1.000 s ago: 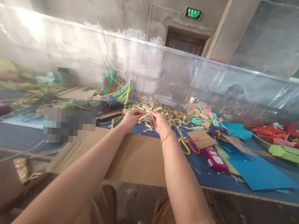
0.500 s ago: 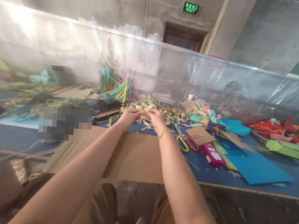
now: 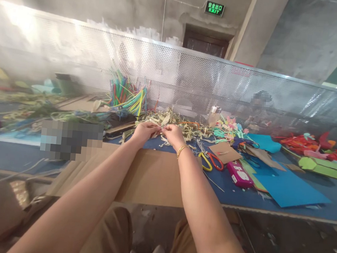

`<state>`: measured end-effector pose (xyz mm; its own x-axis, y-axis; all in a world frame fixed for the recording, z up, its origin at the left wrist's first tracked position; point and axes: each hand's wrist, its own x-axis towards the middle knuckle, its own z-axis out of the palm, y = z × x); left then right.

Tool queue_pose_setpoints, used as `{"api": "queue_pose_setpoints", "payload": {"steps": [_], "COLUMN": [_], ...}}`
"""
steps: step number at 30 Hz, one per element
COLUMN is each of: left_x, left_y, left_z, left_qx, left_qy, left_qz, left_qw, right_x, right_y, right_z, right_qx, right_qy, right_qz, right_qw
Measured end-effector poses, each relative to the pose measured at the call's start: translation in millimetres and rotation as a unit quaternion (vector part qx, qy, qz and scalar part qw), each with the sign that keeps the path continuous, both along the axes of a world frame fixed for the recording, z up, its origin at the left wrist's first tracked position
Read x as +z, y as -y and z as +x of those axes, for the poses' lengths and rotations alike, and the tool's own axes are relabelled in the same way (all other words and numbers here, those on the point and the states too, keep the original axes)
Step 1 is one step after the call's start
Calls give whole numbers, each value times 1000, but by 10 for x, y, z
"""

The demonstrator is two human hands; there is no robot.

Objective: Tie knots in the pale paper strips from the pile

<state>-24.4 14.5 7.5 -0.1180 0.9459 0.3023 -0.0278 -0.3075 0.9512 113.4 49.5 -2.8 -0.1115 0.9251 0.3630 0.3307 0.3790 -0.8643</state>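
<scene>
My left hand and my right hand meet fingertip to fingertip over the far edge of a brown cardboard sheet. Both are closed in a pinch on a small pale green strip, mostly covered by the fingers. Right behind them spreads a heap of similar pale, twisted strips, looking like paper or dried leaf. A gold bracelet circles my right wrist. To the right of that wrist lie scissors with a yellow handle and a red-orange handle.
Blue sheets, a purple box and a green folded piece lie rightward. Behind stand a clear bottle and colourful pipe cleaners, before a perforated metal panel. A blurred patch hides something at left.
My hands stay together over the heap. The fingers have shifted slightly around the pale strip, and the right hand sits a little further left. The view has moved slightly.
</scene>
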Motion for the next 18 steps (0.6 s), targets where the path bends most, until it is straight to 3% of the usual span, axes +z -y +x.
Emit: {"api": "queue_pose_setpoints", "payload": {"steps": [8,14,18], "left_x": [-48,0,-5], "left_y": [-82,-15,-15], "left_z": [-16,23,26], "left_qx": [64,-34,-20], "left_qy": [-69,-14,-23], "left_qz": [25,-1,-4], "left_qw": [995,999,1000], "right_x": [135,116,129], "right_y": [174,161,190], "right_z": [-21,-37,-40], "right_qx": [-63,-38,-50], "right_qy": [96,31,65], "right_qz": [71,63,59], "right_qw": [991,997,995]}}
